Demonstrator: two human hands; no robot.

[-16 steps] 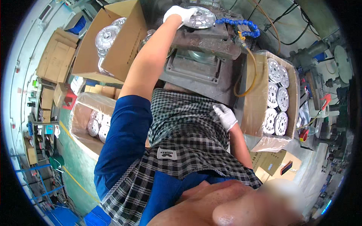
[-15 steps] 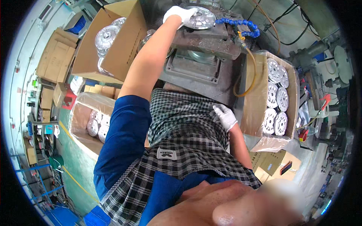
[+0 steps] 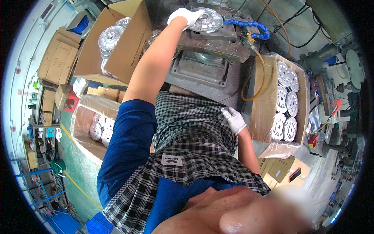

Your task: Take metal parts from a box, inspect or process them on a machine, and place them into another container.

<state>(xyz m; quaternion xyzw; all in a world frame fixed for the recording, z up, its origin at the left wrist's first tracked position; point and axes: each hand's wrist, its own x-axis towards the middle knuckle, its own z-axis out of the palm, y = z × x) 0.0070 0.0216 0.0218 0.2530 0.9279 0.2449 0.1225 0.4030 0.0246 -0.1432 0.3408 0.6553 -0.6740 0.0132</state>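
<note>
The left hand [image 3: 186, 16], in a white glove, reaches far forward with the arm stretched out and lies on a round silver metal disc [image 3: 206, 21] with cut-out openings; its fingers curl over the near left edge of the disc, gripping it. The disc sits flat on the top plate of a heavy grey press machine [image 3: 212, 54], near the upper edge of the view. A blue jointed hose [image 3: 249, 27] bends over the machine just to the right of the disc, and a yellowish tube [image 3: 259, 80] hangs down from it along the machine's right side. The right hand [image 3: 233, 119], also in a white glove, is drawn back close to the body and rests against the checked apron [image 3: 187, 124] at the waist, fingers loosely bent and closed on nothing but the cloth; whether it pinches the fabric I cannot tell. Just right of that hand stands an open cardboard box [image 3: 263, 113] lined with plastic, holding rows of white discs [image 3: 286, 101] on edge. To the left of the machine another open cardboard box [image 3: 124, 46] holds shiny silver discs [image 3: 111, 37], and lower left a third plastic-lined box [image 3: 83, 117] holds more discs. Flat folded cartons [image 3: 54, 66] lie further left on the green floor [image 3: 78, 171].
</note>
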